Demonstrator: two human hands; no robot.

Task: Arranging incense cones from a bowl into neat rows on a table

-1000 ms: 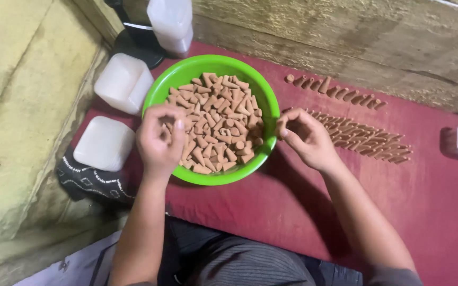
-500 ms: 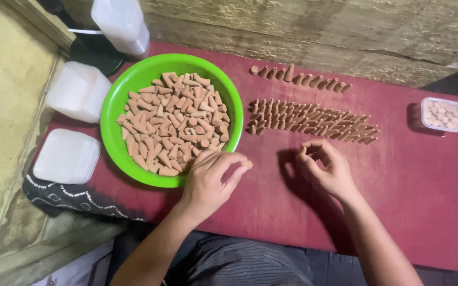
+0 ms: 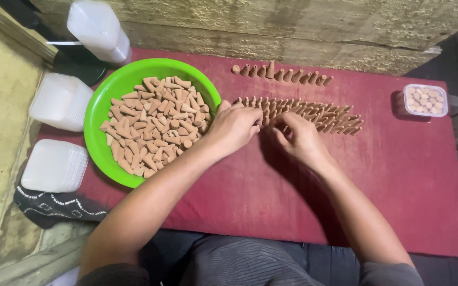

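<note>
Around the red mat

Two stacks of white plastic tubs [image 3: 54,165] sit left of the red cloth [image 3: 420,206], a white jug [image 3: 99,32] lies tilted at the back, and a small lidded clear box [image 3: 425,100] rests far right, below a rough wall [image 3: 292,26].

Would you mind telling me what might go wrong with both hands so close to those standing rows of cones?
The left hand and right hand work right at the packed rows of upright cones; a brushing finger could likely topple several at once. The left forearm lies across the green bowl rim, so a pull back might tip it and spill the loose cones.
</note>
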